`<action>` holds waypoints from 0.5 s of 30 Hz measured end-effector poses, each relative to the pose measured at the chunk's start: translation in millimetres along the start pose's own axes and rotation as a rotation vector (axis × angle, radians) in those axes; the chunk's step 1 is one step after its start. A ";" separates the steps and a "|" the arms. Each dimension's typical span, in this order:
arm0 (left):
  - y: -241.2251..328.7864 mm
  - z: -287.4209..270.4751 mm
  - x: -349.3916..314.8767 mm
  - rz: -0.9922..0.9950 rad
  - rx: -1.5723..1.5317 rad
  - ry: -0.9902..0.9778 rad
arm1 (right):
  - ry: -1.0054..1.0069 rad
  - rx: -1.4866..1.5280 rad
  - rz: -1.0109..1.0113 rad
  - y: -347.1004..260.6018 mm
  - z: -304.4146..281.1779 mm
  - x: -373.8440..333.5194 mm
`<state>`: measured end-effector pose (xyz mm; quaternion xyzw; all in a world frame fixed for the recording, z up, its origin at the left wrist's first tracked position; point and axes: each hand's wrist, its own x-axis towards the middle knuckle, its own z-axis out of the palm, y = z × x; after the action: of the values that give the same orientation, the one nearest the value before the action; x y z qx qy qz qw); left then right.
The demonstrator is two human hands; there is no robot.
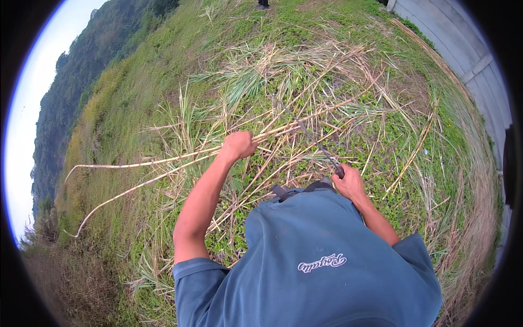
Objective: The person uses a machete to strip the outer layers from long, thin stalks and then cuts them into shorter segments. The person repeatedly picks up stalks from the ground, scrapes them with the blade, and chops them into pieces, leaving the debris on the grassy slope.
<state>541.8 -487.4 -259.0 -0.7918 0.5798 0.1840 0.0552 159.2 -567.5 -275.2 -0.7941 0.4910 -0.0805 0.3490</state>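
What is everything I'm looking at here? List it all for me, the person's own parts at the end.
long stalks: a few, pale yellow, gripped in the left hand and trailing off to the left
cutting tool: one, dark thin blade, held in the right hand, reaching up over the cut stalks
cut stalks and leaves: a spread heap, straw and pale green, on the ground ahead
grassy slope: green, all around
wall: one, grey, upper right
wooded hill: dark green, far left
shirt: one, blue, bottom middle
left hand: closed on the long stalks, centre
right hand: closed on the tool's handle, right of centre
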 end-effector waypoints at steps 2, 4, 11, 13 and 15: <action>-33.1 -10.0 -10.7 -0.022 0.028 -0.210 | 0.031 0.010 0.031 -9.3 7.1 -8.1; -45.8 -44.6 -27.2 -0.104 0.012 -0.453 | 0.068 0.022 0.067 -15.3 13.3 -14.8; -153.2 -32.1 -85.4 -0.138 0.084 -0.342 | 0.100 0.061 0.095 -35.2 27.6 -39.3; -152.9 -32.4 -103.6 -0.109 0.128 -0.221 | 0.094 0.088 0.097 -43.6 28.6 -47.3; -144.7 -22.7 -121.8 -0.148 0.062 -0.243 | 0.076 0.033 0.071 -51.5 32.1 -55.9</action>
<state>651.1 -338.3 -213.0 -0.8021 0.5145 0.2558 0.1627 183.4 -491.4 -254.4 -0.7666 0.5306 -0.1063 0.3457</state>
